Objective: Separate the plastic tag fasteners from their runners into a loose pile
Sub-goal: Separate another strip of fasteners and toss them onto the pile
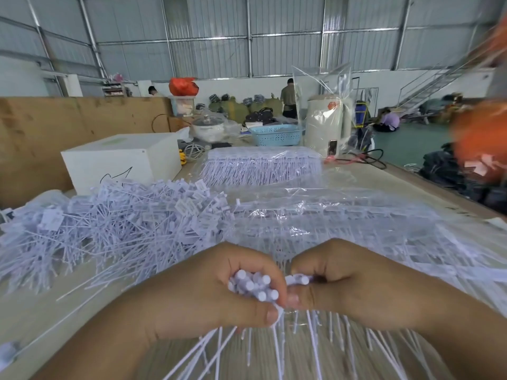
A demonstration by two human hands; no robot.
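My left hand grips a bunch of white plastic tag fasteners, round ends up, thin tails fanning down toward me. My right hand touches the left and pinches a fastener at the edge of the same bunch. A large loose pile of separated fasteners lies on the table to the left. Fasteners still on runners lie in clear plastic beyond my hands. Another bagged stack of runners sits farther back.
A white box stands at the back left before a brown board wall. Behind are a blue basket, a cream kettle in plastic and a pot. The table edge runs along the right. People work in the hall behind.
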